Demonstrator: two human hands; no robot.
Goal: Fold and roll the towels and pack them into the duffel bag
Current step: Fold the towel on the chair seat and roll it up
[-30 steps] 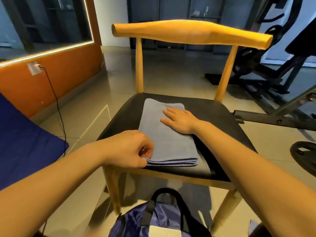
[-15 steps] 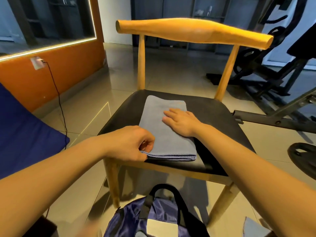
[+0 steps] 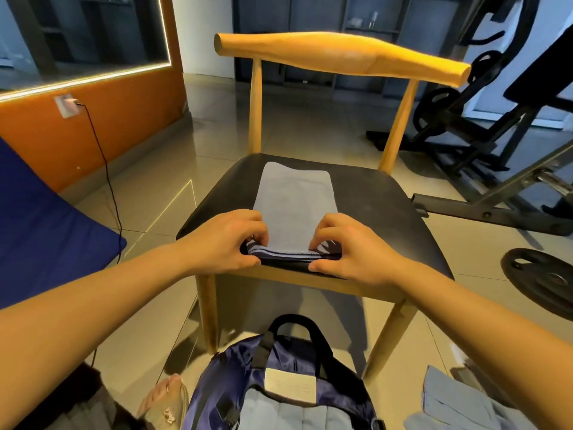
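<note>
slippage is the main worry in the head view, the only one given. the folded grey towel [image 3: 294,206] lies lengthwise on the black chair seat [image 3: 387,206], its near end at the seat's near edge. the left hand [image 3: 226,243] pinches the near left corner and the right hand [image 3: 350,246] pinches the near right corner. fingers curl over the top, thumbs sit at the edge below, and the stacked layers show between the hands. this looks like the start of a roll toward the far end.

if one hand turns faster than the other, the roll would likely run crooked and come out cone-shaped. a loose first turn would leave a slack roll that may spring open. the layers could fan apart, since only the corners are held. the seat looks smooth, so the towel might slide away instead of rolling. a slip at the edge could drop it unrolled toward the open duffel bag [image 3: 235,377] on the floor [image 3: 155,212] just below.
</note>
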